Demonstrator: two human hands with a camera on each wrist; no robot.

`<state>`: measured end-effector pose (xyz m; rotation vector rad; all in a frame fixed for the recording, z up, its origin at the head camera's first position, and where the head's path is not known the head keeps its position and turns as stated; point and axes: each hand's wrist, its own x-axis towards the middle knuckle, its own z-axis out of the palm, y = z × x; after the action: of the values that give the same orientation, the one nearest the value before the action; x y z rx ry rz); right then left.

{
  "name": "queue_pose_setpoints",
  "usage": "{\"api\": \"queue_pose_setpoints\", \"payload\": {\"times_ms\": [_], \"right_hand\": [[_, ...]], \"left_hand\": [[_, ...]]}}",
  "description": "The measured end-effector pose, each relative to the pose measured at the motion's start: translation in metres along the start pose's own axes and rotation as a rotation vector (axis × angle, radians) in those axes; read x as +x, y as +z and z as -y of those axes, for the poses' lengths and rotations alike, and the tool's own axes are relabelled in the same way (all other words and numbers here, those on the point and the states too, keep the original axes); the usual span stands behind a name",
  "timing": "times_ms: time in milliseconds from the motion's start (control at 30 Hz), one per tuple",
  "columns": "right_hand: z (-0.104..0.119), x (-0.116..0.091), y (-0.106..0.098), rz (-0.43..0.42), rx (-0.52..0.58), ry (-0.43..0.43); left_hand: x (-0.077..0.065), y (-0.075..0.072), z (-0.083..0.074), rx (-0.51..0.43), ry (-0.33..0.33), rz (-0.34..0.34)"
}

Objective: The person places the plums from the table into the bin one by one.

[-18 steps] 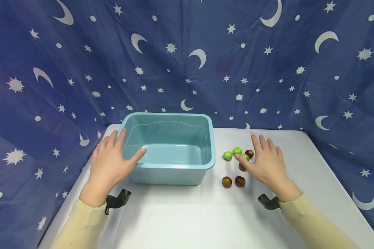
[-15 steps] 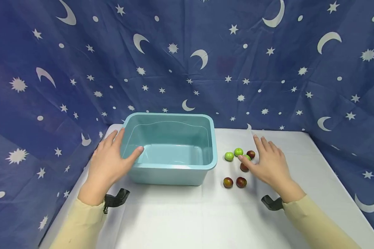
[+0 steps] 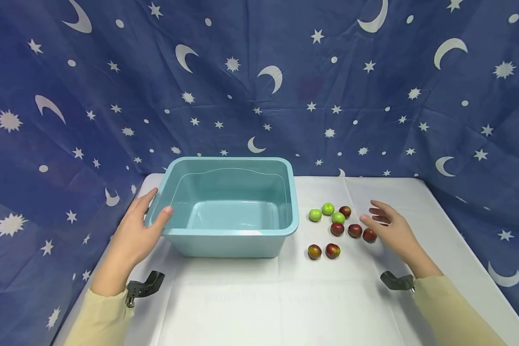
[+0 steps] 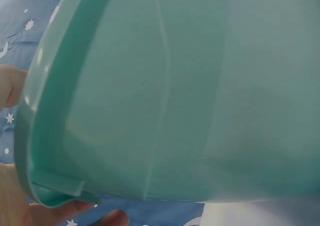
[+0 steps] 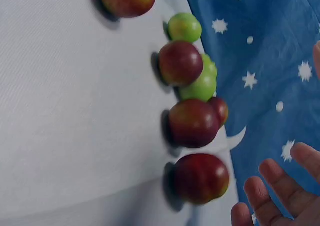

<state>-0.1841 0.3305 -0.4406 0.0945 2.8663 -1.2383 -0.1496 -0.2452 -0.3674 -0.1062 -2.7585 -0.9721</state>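
Nearby, six red fruits (image 3: 354, 230) and three green fruits (image 3: 327, 208) dot the bench (image 3: 242, 307).
Right grip (image 3: 395, 234), loose and empty, hangs just right of them; left grip (image 3: 134, 236), fingers spread, is at one blue tub's (image 3: 225, 244) rim.

The sleeves (image 3: 99, 321) are pale yellow, wrist mounts (image 3: 147, 286) black.

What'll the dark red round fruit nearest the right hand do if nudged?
That dark red round fruit will probably roll, given its curved sides. Pushed left, it may bump the similar red fruit beside it. Its smooth skin might feel slightly slippery.
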Motion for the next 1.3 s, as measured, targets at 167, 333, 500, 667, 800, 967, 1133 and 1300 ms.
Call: {"api": "queue_pose_setpoints", "payload": {"times_ms": [167,333,500,667,800,967,1133,1300], "right_hand": [[-0.025,0.001,0.001,0.051,0.112,0.129],[-0.044,0.004,0.008,0.124,0.178,0.223],[-0.062,0.007,0.013,0.149,0.269,0.185],[-0.07,0.004,0.015,0.178,0.267,0.146],[-0.067,0.003,0.013,0.174,0.236,0.132],[-0.066,0.006,0.012,0.145,0.172,0.123],[-0.067,0.006,0.013,0.14,0.132,0.147],[-0.07,0.001,0.012,0.116,0.1,0.158]], "left_hand": [[0.002,0.007,0.005,-0.058,0.034,-0.029],[0.004,0.013,0.01,-0.135,0.039,-0.091],[0.001,0.017,0.017,-0.179,0.025,-0.113],[-0.008,0.023,0.026,-0.207,-0.009,-0.103],[-0.008,0.025,0.026,-0.22,-0.028,-0.124],[-0.003,0.024,0.026,-0.245,-0.02,-0.138],[-0.005,0.025,0.025,-0.271,-0.038,-0.115],[-0.008,0.027,0.022,-0.287,-0.041,-0.103]]}}
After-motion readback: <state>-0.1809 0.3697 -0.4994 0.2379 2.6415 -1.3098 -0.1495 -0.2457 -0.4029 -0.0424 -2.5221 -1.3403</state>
